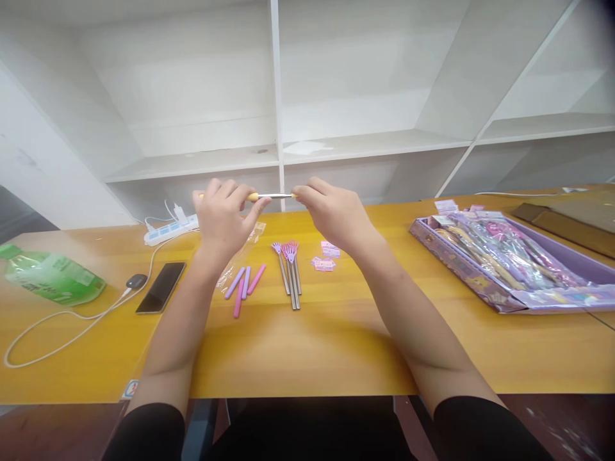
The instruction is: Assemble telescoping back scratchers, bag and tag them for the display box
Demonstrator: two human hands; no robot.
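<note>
My left hand (225,211) is closed round the yellow handle of a metal rod (275,196), raised above the table. The rod's other end goes into my right hand (334,210), whose fingers are pinched on a small yellow part mostly hidden by them. Below lie several metal rods with pink and purple claw-shaped heads (290,253). To their left are several pink and purple tubes (239,299) beside clear plastic wrapping (228,272). Small pink printed cards (323,263) rest right of the rods.
An open purple box (461,272) of wrapped items stands at the right, with brown cardboard (567,221) behind it. At the left are a green bottle (55,275), a phone (161,288), a white cable and a power strip (170,232). White shelving (276,77) rises behind.
</note>
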